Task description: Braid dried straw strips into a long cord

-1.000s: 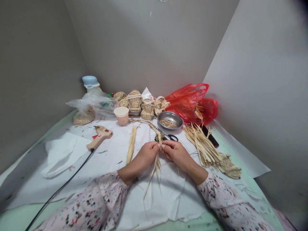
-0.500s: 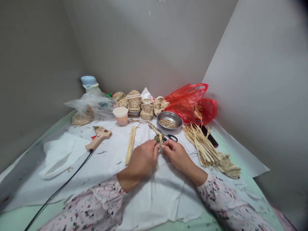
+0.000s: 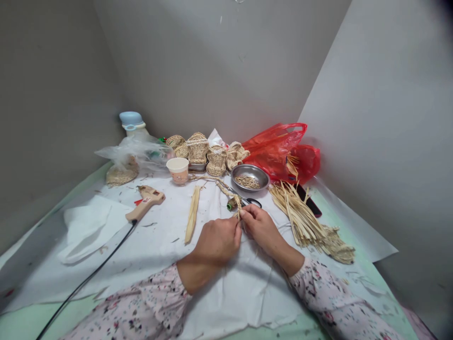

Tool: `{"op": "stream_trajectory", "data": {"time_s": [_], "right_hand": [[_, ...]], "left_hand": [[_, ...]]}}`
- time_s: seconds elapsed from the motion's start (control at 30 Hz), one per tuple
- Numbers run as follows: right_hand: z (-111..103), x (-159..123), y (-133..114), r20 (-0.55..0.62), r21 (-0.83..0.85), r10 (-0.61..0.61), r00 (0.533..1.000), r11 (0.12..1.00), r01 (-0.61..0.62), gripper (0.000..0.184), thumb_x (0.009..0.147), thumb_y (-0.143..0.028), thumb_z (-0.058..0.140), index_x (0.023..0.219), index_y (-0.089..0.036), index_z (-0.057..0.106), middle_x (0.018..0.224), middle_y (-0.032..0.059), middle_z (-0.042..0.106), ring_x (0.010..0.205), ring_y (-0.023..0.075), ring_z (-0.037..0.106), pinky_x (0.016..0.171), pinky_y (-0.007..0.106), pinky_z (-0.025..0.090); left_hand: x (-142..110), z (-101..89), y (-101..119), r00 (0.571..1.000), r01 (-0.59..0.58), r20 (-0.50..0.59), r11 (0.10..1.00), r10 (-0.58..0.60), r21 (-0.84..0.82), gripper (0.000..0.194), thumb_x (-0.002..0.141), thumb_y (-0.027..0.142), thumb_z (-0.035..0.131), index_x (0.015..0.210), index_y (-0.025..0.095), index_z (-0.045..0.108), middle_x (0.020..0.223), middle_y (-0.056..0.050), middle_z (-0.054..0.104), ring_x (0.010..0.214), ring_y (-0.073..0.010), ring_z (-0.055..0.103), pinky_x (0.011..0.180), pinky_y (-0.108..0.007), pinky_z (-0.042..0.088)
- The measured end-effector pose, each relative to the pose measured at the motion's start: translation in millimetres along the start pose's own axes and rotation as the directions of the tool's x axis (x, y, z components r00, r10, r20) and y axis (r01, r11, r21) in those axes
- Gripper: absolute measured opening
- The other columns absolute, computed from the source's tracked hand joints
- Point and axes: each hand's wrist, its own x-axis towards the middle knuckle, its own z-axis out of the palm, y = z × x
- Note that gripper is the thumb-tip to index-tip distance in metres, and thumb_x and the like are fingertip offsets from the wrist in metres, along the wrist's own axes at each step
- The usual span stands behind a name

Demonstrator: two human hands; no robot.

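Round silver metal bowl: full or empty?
Neither: the round silver metal bowl is partly filled. Short straw-coloured pieces lie on its bottom, with bare inner wall showing above.

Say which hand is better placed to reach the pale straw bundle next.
Probably the right hand: the straw bundle lies out on its side, while the left hand is farther away, on the other side. Both hands are at the near end of the braid, though.
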Motion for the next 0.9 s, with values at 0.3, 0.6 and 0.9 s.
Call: {"op": "stream_trajectory", "data": {"time_s": [0.3,0.6,0.9], "right_hand": [[5,-1,-3,0.076,0.301,0.083,0.994,0.948,-0.102,0.024,0.078,-0.041,0.058,0.078,-0.018,0.051,0.04,-0.011,0.036,0.035,0.0054,0.026,0.036,0.019,0.017],[0,2,2,0.071,0.36,0.081,0.994,0.927,-0.101,0.021,0.078,-0.039,0.059,0.078,-0.019,0.051,0.043,-0.0101,0.036,0.035,0.0052,0.026,0.036,0.019,0.017],[-1,1,0,0.182,0.285,0.068,0.981,0.951,-0.119,0.02,0.08,-0.038,0.056,0.081,-0.019,0.052,0.05,-0.0089,0.042,0.036,0.0046,0.027,0.036,0.018,0.019]], "left_hand": [[1,1.1,5,0.998,-0.025,0.063,0.997,0.021,0.071,0.032,0.089,0.026,0.032,0.085,0.017,0.062,0.073,-0.012,0.069,0.063,-0.0275,0.065,0.055,-0.034,0.041],[-3,-8.0,4,0.996,-0.037,-0.085,0.994,0.028,-0.1,0.03,0.09,0.032,0.034,0.082,0.019,0.06,0.07,-0.006,0.066,0.063,-0.0208,0.061,0.057,-0.03,0.039],[15,-2.9,-17,1.0,-0.009,-0.007,0.805,0.006,-0.593,0.029,0.092,0.033,0.029,0.089,0.019,0.054,0.081,-0.002,0.062,0.074,-0.0159,0.057,0.067,-0.026,0.041]]}}
